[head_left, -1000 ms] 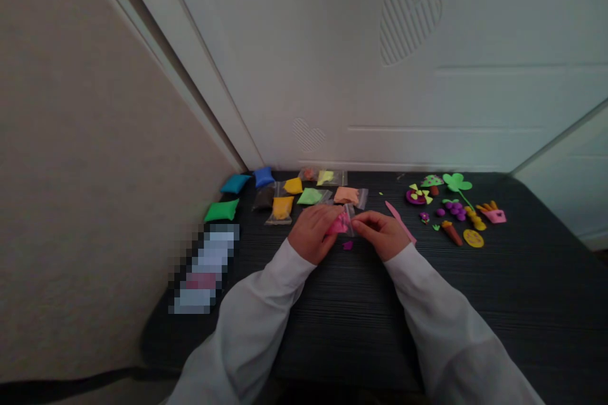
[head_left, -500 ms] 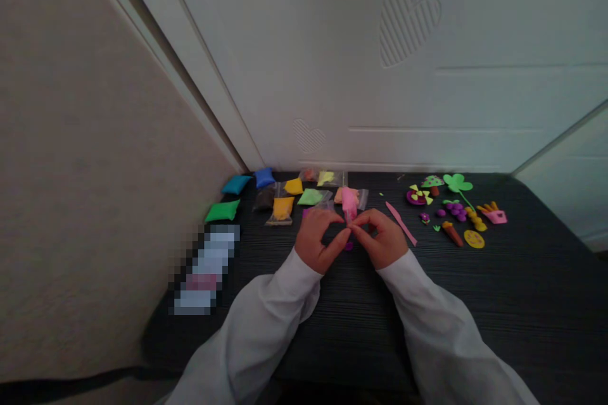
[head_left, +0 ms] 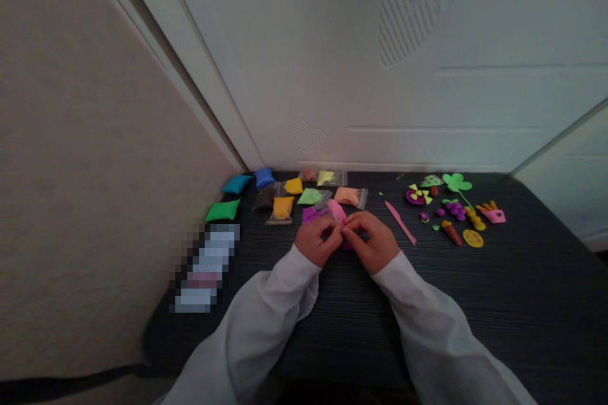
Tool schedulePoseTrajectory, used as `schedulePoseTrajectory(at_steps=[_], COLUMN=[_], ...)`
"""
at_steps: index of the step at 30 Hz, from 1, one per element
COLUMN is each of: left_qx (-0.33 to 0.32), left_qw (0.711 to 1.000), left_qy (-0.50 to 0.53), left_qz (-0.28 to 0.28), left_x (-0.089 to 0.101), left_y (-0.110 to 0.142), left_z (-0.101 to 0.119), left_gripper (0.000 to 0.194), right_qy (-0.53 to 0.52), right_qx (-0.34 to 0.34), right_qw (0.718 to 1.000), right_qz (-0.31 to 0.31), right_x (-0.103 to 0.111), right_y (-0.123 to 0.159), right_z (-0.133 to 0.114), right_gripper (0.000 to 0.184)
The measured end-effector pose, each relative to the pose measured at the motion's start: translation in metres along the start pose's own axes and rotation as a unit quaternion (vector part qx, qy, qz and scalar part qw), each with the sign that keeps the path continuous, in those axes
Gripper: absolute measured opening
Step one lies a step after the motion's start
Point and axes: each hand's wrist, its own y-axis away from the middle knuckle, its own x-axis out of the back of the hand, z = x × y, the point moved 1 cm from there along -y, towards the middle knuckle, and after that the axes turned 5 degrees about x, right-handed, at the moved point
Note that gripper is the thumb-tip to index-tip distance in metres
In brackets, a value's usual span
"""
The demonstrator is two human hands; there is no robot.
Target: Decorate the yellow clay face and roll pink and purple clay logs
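My left hand (head_left: 317,242) and my right hand (head_left: 373,242) meet over the middle of the dark table (head_left: 498,304), fingers pinched together on a small clear bag of pink clay (head_left: 335,210). The bag sticks up just beyond my fingertips. A purple clay bag (head_left: 311,213) lies right behind my left hand. A tiny purple bit beneath my hands is mostly hidden.
Clay bags lie behind: green (head_left: 222,210), teal (head_left: 235,184), blue (head_left: 263,176), dark (head_left: 263,199), yellow-orange (head_left: 282,207), light green (head_left: 310,197), peach (head_left: 346,195). A pink plastic tool (head_left: 400,223) lies right of my hands. Finished clay figures (head_left: 456,205) sit at far right. A white door stands behind.
The pink bag was lifted off the table and is now pinched closer between both hands. My hands drew together and slightly toward me.
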Motion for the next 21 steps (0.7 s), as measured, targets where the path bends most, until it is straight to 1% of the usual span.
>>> schedulePoseTrajectory(at_steps=[7,12,16,21], left_qx=[0.051,0.057,0.039,0.002], left_qw=[0.998,0.998,0.997,0.997], left_qy=[0.016,-0.014,-0.048,-0.066], left_qz=[0.013,0.031,0.044,0.049], left_x=[-0.007,-0.007,-0.006,-0.007], left_y=[0.003,0.003,0.005,0.007], left_z=[-0.006,-0.006,0.001,0.010], left_gripper=[0.016,0.019,0.022,0.022], right_qy=[0.035,0.040,0.014,-0.010], right_qx=[0.026,0.024,-0.012,-0.070], right_qw=[0.999,0.999,0.999,0.994], right_qz=[-0.011,-0.013,0.025,0.087], right_x=[-0.006,-0.008,-0.008,-0.005], right_y=[0.004,0.006,0.006,0.004], right_z=[0.001,-0.001,-0.003,0.000], right_gripper=[0.014,0.015,0.009,0.009])
